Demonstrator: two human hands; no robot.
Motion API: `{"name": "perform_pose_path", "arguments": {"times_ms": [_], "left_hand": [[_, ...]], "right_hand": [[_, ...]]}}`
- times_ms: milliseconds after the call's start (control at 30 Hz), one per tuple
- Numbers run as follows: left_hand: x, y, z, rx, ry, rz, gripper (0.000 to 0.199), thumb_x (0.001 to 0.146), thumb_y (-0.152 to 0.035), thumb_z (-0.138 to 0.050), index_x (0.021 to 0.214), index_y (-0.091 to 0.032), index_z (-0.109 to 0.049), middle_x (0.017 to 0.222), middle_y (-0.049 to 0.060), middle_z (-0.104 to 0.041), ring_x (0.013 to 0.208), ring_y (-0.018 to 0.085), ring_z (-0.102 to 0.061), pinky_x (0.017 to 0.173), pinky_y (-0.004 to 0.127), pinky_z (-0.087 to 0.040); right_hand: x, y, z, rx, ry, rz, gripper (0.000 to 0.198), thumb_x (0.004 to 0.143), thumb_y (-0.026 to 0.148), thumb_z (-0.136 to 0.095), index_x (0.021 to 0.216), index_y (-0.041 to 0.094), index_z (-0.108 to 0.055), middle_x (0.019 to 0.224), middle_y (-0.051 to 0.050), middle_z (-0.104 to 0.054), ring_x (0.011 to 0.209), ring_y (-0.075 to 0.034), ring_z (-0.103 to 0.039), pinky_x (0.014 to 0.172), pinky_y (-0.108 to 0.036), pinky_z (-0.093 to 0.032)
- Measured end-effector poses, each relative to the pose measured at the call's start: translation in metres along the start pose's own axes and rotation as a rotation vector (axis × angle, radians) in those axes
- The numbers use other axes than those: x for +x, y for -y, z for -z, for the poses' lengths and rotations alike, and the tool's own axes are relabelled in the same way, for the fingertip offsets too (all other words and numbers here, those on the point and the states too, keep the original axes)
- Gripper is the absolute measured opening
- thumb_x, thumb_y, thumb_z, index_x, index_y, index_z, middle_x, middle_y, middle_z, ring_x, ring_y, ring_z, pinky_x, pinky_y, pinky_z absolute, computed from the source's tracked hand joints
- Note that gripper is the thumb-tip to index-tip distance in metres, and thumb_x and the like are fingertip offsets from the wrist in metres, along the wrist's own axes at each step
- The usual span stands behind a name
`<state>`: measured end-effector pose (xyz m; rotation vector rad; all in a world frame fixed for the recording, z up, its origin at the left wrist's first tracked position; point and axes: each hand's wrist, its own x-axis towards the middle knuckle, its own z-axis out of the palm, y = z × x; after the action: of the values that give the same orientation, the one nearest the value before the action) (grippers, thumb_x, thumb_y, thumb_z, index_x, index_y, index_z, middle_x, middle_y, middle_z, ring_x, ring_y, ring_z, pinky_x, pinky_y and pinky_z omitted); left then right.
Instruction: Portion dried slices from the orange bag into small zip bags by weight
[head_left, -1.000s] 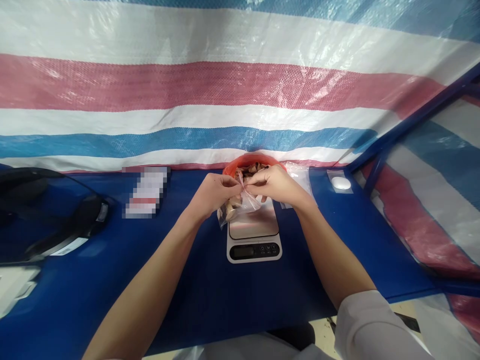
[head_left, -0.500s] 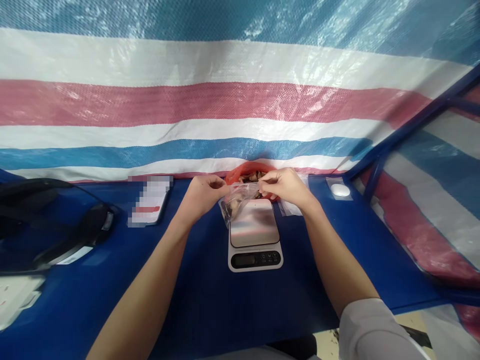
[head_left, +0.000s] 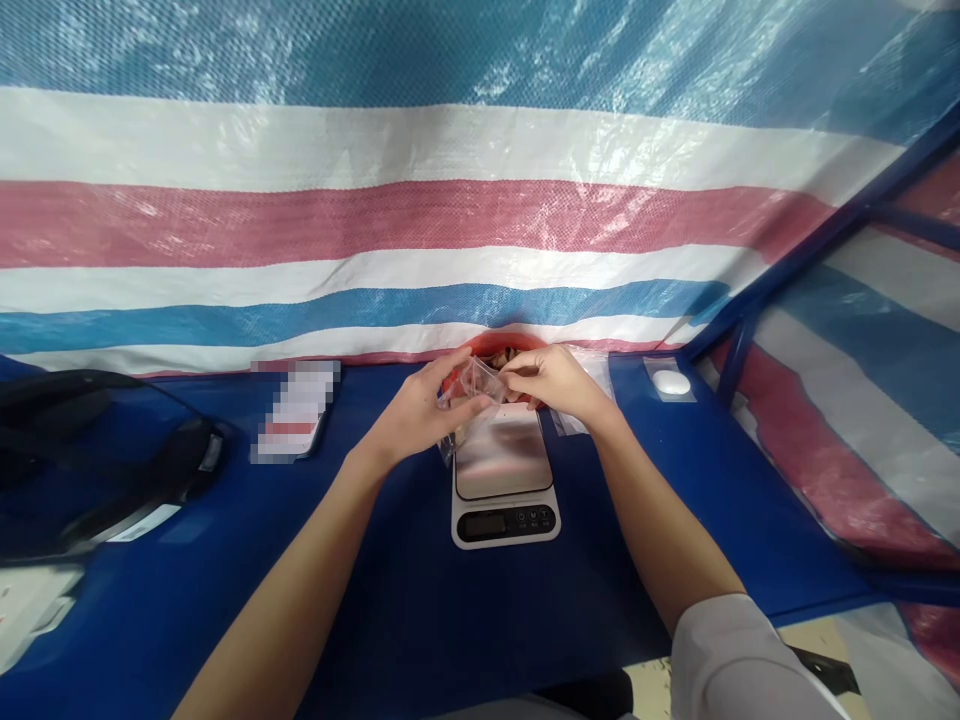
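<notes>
My left hand [head_left: 424, 405] is wrapped around the side of a clear plastic bag [head_left: 480, 380], its thumb across the front. The bag's mouth gapes, and pale pieces show low in it, partly hidden by my fingers. My right hand [head_left: 551, 380] pinches at the bag's right edge; its fingertips are partly covered. Just below lies a white kitchen scale [head_left: 506, 500] with a shiny metal plate and a dark display. Behind my hands sits a red plastic bag [head_left: 495, 342] with brown dried pieces [head_left: 510, 354] in it.
Flat clear bags [head_left: 592, 375] lie right of the red bag. Farther right is a white oval object [head_left: 671, 383] on clear plastic. A phone [head_left: 300, 410], partly blurred out, and a black headset-like device [head_left: 172, 460] are on the left of the blue table [head_left: 450, 620]. Striped sheeting [head_left: 450, 215] hangs behind.
My left hand has shifted from pinching the clear bag's top edge to wrapping round its side. The bag's mouth has spread wider. My right hand stays at its edge.
</notes>
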<state>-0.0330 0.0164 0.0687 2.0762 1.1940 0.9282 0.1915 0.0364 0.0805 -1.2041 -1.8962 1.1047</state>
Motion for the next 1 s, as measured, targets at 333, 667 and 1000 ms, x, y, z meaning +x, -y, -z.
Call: {"name": "perform_pose_path", "arguments": {"times_ms": [333, 667, 1000], "left_hand": [[-0.004, 0.014, -0.022, 0.063, -0.071, 0.001, 0.071, 0.078, -0.042, -0.076, 0.141, -0.019, -0.053, 0.139, 0.013, -0.062, 0.118, 0.029, -0.065, 0.099, 0.039, -0.055], [-0.001, 0.015, -0.024, 0.062, -0.11, -0.053, 0.06, 0.082, -0.047, -0.073, 0.133, -0.02, -0.06, 0.127, 0.01, -0.068, 0.11, 0.026, -0.068, 0.098, 0.038, -0.054], [-0.002, 0.014, -0.035, 0.145, -0.176, -0.031, 0.06, 0.081, -0.043, -0.074, 0.134, -0.02, -0.058, 0.131, 0.011, -0.067, 0.119, 0.029, -0.064, 0.103, 0.04, -0.052]], "right_hand": [[0.002, -0.008, 0.003, 0.044, 0.031, -0.013, 0.018, 0.083, 0.028, -0.064, 0.085, 0.016, -0.077, 0.076, -0.004, -0.075, 0.06, -0.014, -0.067, 0.049, -0.021, -0.055], [-0.007, 0.019, 0.005, -0.181, -0.139, 0.187, 0.019, 0.088, 0.033, -0.067, 0.092, 0.021, -0.08, 0.089, -0.003, -0.078, 0.08, -0.018, -0.07, 0.075, -0.029, -0.052], [0.013, 0.039, -0.015, -0.47, 0.015, 0.134, 0.028, 0.087, 0.039, -0.069, 0.064, 0.023, -0.073, 0.066, -0.002, -0.067, 0.068, -0.016, -0.058, 0.062, -0.031, -0.036]]}}
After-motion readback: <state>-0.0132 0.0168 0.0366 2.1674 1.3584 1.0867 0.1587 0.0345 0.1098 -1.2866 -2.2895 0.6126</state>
